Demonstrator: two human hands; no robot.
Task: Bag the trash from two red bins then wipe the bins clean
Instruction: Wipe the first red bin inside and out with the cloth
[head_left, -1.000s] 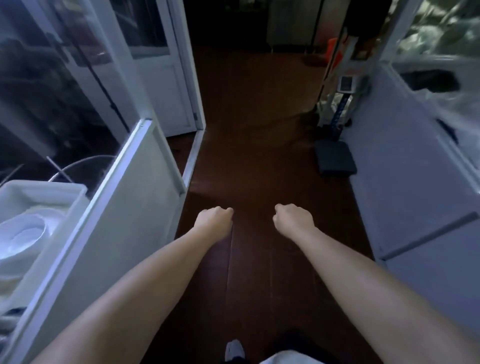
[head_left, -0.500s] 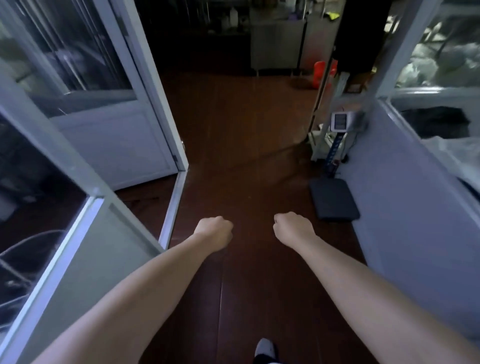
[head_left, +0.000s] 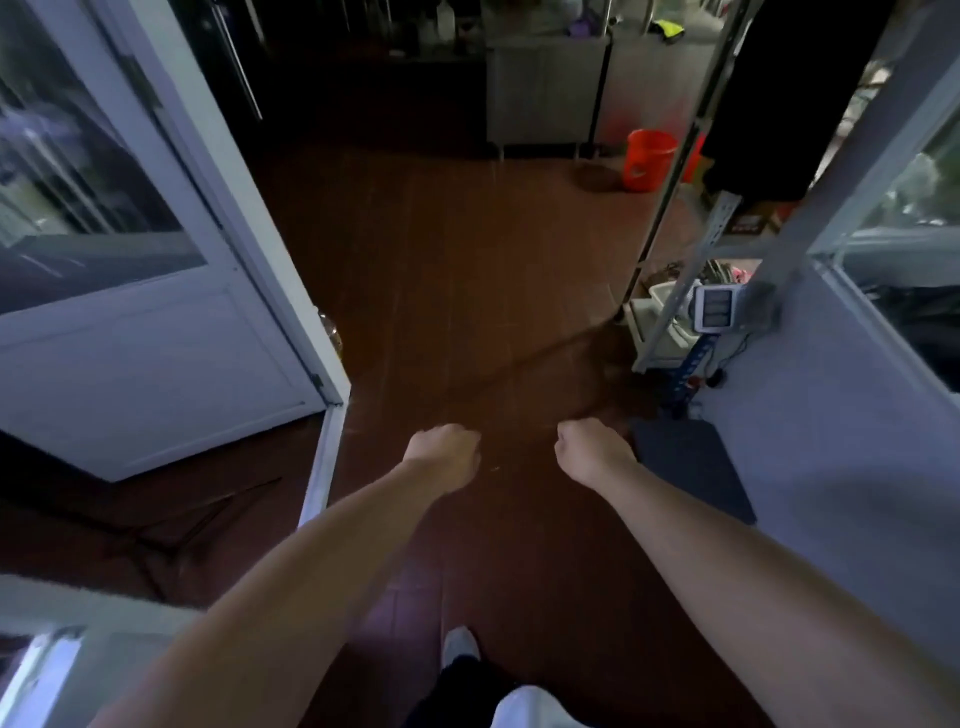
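A red bin (head_left: 649, 160) stands on the dark brown floor (head_left: 457, 270) at the far end of the passage, upper right in the head view, just in front of a grey metal cabinet (head_left: 545, 88) and partly crossed by a slanted metal post. A sliver of something else red shows just to its right behind that post (too hidden to say what it is). What the bin holds cannot be made out.

Both bare forearms reach forward over the floor, well short of the bin. The left hand (head_left: 445, 455) has its fingers curled into a loose fist and holds nothing; the right hand (head_left: 591, 448) is curled the same way, also holding nothing. The two fists are near each other but apart.

Just right of the right hand a dark platform scale (head_left: 691, 467) lies on the floor, its display head (head_left: 714, 307) raised on a blue column against a pale grey wall (head_left: 831, 457). To the left a white-framed glass door (head_left: 156, 270) stands open. At the bottom edge a grey shoe tip (head_left: 458, 643) shows below the arms.
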